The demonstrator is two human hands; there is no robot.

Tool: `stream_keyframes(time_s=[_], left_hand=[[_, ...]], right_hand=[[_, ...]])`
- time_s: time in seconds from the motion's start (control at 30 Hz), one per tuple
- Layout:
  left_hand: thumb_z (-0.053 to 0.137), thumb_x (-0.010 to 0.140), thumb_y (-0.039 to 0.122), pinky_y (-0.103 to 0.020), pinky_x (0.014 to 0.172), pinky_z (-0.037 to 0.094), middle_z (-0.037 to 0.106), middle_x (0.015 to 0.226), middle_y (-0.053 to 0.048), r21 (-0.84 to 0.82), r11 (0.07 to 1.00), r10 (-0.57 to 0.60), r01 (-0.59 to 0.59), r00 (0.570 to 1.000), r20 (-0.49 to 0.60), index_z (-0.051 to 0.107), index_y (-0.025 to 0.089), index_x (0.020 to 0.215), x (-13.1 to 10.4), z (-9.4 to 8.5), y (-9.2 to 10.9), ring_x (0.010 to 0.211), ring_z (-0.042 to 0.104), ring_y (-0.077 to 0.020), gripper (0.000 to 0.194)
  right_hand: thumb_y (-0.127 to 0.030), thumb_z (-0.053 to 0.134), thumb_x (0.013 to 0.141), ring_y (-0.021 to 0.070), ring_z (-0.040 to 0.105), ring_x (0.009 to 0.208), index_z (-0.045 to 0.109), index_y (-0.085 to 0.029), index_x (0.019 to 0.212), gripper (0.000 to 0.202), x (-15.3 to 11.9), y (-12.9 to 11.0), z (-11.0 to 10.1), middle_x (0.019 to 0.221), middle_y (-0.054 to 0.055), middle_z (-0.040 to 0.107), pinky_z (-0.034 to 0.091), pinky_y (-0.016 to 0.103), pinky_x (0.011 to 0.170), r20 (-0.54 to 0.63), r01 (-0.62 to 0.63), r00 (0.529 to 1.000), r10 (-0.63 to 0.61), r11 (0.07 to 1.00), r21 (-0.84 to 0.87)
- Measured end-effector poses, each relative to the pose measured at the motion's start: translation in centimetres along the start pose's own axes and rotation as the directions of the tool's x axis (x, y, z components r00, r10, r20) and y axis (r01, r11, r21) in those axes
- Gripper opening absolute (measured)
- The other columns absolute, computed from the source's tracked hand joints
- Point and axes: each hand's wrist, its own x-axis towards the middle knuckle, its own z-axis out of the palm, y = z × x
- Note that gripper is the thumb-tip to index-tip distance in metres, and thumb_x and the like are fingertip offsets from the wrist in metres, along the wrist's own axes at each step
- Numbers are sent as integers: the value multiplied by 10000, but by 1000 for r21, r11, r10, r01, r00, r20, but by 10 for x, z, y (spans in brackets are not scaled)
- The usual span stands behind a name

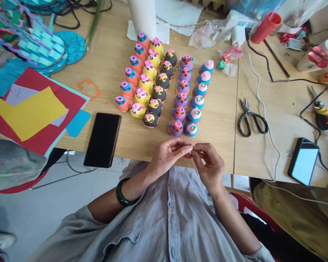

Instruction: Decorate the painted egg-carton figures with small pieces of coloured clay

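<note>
Both hands meet at the table's front edge, fingertips touching. My left hand (171,153), with a dark green bangle on its wrist, pinches at something too small to make out. My right hand (209,162) is closed too, thumb and fingertips pressed together against the left ones. Just beyond them stand rows of small painted domes: orange ones (123,103), yellow ones (138,110), black ones (150,119), purple ones (175,128) and blue ones with pink tops (191,129). The nearest purple and blue domes lie closest to my fingers.
A black phone (102,140) lies left, beside coloured paper sheets (30,112). Black-handled scissors (251,118), a white cable (262,105) and a lit phone (303,162) are on the right. A white cylinder (143,18) and red tube (266,27) stand at the back.
</note>
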Motion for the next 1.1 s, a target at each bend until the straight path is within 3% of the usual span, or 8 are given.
stream_keyframes(time_s=[0.2,0.4,0.57,0.67,0.77,0.87,0.93,1.1], left_hand=[[818,795,394,-285,742,626,762,832,-37,45,999,-30,31,999,-24,738,146,892,1,-1,1,748,732,-158,277],[841,773,382,-288,779,618,776,882,-48,32,998,-51,50,998,23,743,151,925,3,-3,-4,814,746,-172,293],[855,748,415,-288,728,619,756,768,-30,9,993,-115,116,993,-3,743,137,856,3,-1,1,724,732,-163,318],[848,753,432,-274,701,614,738,715,-22,17,993,-117,117,993,14,734,133,806,3,0,4,673,716,-148,325],[826,781,438,-263,670,610,730,691,-20,30,994,-110,109,992,54,726,136,788,2,-2,5,637,703,-137,319],[813,804,399,-252,654,600,741,699,-32,62,993,-101,97,993,65,727,132,828,3,-7,4,634,710,-139,281],[809,806,364,-265,677,608,758,754,-43,28,995,-93,92,995,43,725,132,893,4,-10,3,664,728,-148,261],[742,804,275,-256,637,589,712,714,-19,-83,988,-131,131,991,-2,723,137,912,5,-9,5,627,690,-129,176]], right_hand=[[-202,669,934,156,703,876,679,-265,1053,135,0,0,-1,1031,31,662,671,313,736,30,-30,999,31,1000,-7],[-198,657,939,139,696,795,683,-254,1001,88,3,-2,-2,968,25,672,659,294,706,-2,-18,1000,18,998,-64],[-163,660,930,154,699,862,678,-275,1091,197,3,0,-3,999,29,668,654,299,711,19,16,1000,-16,999,-46],[-163,674,916,157,702,835,707,-260,1011,140,3,-3,-3,962,36,689,647,298,699,15,57,998,-56,994,-94],[-239,712,901,149,693,699,712,-237,922,21,5,-8,-4,821,16,688,648,305,642,-19,-98,995,98,995,33],[-347,736,888,127,642,564,702,-221,889,131,10,-13,-8,708,-13,657,626,283,514,36,-323,942,333,877,356],[-367,768,859,117,630,571,711,-218,876,160,14,-13,-11,723,-14,668,625,274,511,51,-370,918,393,806,462],[-352,802,819,124,652,675,748,-224,920,172,22,-7,-12,859,12,728,667,324,637,39,-424,886,463,773,472]])
